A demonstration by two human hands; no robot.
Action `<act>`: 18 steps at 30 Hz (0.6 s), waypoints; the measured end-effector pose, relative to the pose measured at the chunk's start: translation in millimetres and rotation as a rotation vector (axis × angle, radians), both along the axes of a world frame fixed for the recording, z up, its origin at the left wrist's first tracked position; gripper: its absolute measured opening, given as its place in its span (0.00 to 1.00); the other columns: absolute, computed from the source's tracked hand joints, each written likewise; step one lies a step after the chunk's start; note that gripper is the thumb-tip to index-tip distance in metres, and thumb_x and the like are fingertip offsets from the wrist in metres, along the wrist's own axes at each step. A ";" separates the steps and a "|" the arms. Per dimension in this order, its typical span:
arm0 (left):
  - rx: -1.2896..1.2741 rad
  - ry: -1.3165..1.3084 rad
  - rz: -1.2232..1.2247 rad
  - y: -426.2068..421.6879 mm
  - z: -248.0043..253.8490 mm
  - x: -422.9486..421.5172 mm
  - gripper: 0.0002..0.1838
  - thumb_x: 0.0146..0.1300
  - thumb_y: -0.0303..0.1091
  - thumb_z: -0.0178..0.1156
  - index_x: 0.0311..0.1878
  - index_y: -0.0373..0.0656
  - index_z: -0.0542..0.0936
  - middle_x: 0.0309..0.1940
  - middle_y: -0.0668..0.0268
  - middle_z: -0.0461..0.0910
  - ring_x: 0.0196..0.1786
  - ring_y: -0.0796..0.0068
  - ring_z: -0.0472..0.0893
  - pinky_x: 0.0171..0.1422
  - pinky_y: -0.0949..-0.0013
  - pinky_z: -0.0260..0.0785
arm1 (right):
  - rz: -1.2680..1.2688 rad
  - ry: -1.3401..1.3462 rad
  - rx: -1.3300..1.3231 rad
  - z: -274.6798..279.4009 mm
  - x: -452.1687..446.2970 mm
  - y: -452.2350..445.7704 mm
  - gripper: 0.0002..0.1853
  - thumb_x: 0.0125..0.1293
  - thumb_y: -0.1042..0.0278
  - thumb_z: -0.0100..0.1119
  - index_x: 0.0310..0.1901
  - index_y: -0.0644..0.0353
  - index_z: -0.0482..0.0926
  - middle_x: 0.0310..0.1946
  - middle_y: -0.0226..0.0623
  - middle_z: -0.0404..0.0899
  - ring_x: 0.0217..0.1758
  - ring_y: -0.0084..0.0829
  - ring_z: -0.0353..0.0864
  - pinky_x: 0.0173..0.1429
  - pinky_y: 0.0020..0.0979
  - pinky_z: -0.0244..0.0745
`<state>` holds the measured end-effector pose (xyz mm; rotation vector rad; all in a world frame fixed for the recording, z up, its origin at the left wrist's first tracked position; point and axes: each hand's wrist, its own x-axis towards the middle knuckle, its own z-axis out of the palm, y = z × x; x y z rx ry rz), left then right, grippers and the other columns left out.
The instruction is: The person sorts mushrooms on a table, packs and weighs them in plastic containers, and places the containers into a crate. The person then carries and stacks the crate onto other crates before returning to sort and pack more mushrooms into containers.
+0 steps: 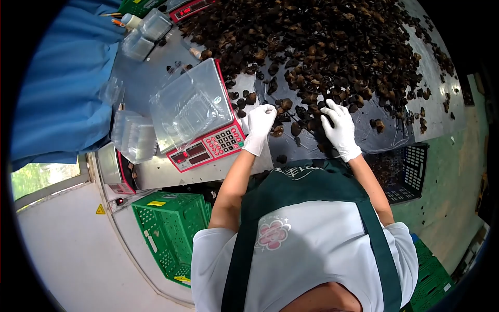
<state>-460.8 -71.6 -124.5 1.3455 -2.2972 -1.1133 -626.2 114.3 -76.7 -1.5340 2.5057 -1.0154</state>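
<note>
My left hand (261, 125), in a white glove, is beside the scale's right edge with its fingers curled closed. What it holds, if anything, I cannot make out. To the right, my white-gloved right hand (340, 130) reaches over the near edge of a heap of dark brown, mushroom-like pieces (322, 57). Its fingers are bent and apart, close to a few dark pieces. Loose pieces (284, 104) lie on the dark sheet between both hands. A red-framed digital scale (210, 148) bears a clear plastic tray (195, 112) on its pan, left of my left hand.
Stacked clear plastic trays (134, 136) stand left of the scale, and more clear containers (148, 34) lie farther back. Another red scale (189, 9) is at the far edge. Below the table are a green crate (166, 231) and a black crate (414, 171). A blue curtain (67, 78) hangs left.
</note>
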 end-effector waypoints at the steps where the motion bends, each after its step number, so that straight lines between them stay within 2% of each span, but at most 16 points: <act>1: 0.009 0.030 0.022 2.2 0.4 1.1 0.08 0.54 0.32 0.65 0.36 0.40 0.85 0.25 0.65 0.84 0.29 0.82 0.80 0.37 0.76 0.72 | 0.022 -0.024 -0.003 -1.2 2.8 -3.2 0.11 0.57 0.69 0.62 0.43 0.57 0.81 0.55 0.37 0.77 0.55 0.40 0.74 0.58 0.36 0.71; 2: 0.007 0.030 0.023 3.6 9.3 0.8 0.08 0.54 0.32 0.65 0.36 0.40 0.85 0.25 0.65 0.84 0.29 0.82 0.80 0.37 0.76 0.72 | 0.044 -0.047 -0.007 -2.1 6.2 -7.0 0.11 0.57 0.69 0.62 0.42 0.57 0.82 0.54 0.37 0.78 0.54 0.40 0.75 0.58 0.36 0.71; 4: 0.266 0.171 0.082 6.7 22.1 1.7 0.08 0.55 0.29 0.65 0.37 0.38 0.85 0.26 0.69 0.83 0.29 0.83 0.79 0.37 0.77 0.71 | 0.124 -0.115 0.004 -0.2 13.0 -17.2 0.11 0.58 0.67 0.62 0.43 0.57 0.81 0.54 0.38 0.78 0.54 0.40 0.76 0.58 0.35 0.71; 5: 0.263 0.172 0.081 8.1 24.3 2.2 0.08 0.55 0.29 0.65 0.37 0.38 0.85 0.26 0.69 0.83 0.29 0.83 0.79 0.37 0.77 0.71 | 0.158 -0.176 -0.014 -0.1 17.7 -23.5 0.13 0.58 0.65 0.62 0.44 0.57 0.81 0.53 0.37 0.78 0.53 0.39 0.76 0.57 0.35 0.72; 7: 0.480 0.497 0.127 13.1 27.3 2.4 0.08 0.56 0.26 0.65 0.39 0.35 0.84 0.28 0.70 0.82 0.30 0.84 0.78 0.38 0.79 0.71 | 0.215 -0.355 0.014 4.6 27.3 -33.6 0.18 0.58 0.61 0.63 0.49 0.56 0.79 0.54 0.37 0.78 0.54 0.38 0.76 0.58 0.35 0.72; 10: 0.596 0.547 0.120 28.5 59.2 -2.1 0.09 0.58 0.24 0.64 0.41 0.32 0.84 0.30 0.67 0.82 0.30 0.83 0.78 0.38 0.79 0.71 | 0.279 -0.546 -0.073 8.2 37.6 -49.1 0.22 0.59 0.62 0.64 0.54 0.60 0.76 0.51 0.41 0.80 0.52 0.37 0.80 0.56 0.31 0.74; 11: 0.446 0.499 0.048 31.0 65.8 -2.1 0.10 0.58 0.25 0.65 0.42 0.31 0.83 0.30 0.67 0.83 0.31 0.83 0.78 0.39 0.79 0.72 | 0.255 -0.631 -0.096 11.8 40.8 -52.0 0.22 0.60 0.63 0.65 0.54 0.63 0.76 0.46 0.42 0.82 0.46 0.31 0.84 0.52 0.28 0.76; 12: 0.447 0.500 0.048 31.4 67.4 -0.9 0.10 0.58 0.25 0.65 0.42 0.31 0.83 0.30 0.67 0.83 0.31 0.83 0.78 0.39 0.79 0.72 | 0.255 -0.630 -0.094 10.4 40.1 -51.2 0.22 0.60 0.63 0.65 0.54 0.63 0.76 0.46 0.42 0.82 0.46 0.31 0.84 0.52 0.28 0.76; 15: 0.520 0.566 0.041 32.0 69.9 2.6 0.11 0.58 0.25 0.64 0.43 0.31 0.83 0.31 0.66 0.83 0.32 0.83 0.78 0.39 0.79 0.72 | 0.227 -0.751 -0.056 10.1 35.2 -48.2 0.21 0.59 0.62 0.67 0.51 0.64 0.79 0.39 0.39 0.85 0.40 0.21 0.84 0.47 0.23 0.77; 18: 0.527 0.548 0.011 33.3 71.2 3.4 0.11 0.59 0.24 0.62 0.45 0.31 0.82 0.30 0.65 0.83 0.32 0.83 0.79 0.36 0.80 0.71 | 0.222 -0.853 -0.017 18.0 33.5 -44.5 0.21 0.59 0.62 0.67 0.51 0.64 0.79 0.39 0.37 0.85 0.39 0.20 0.83 0.47 0.22 0.77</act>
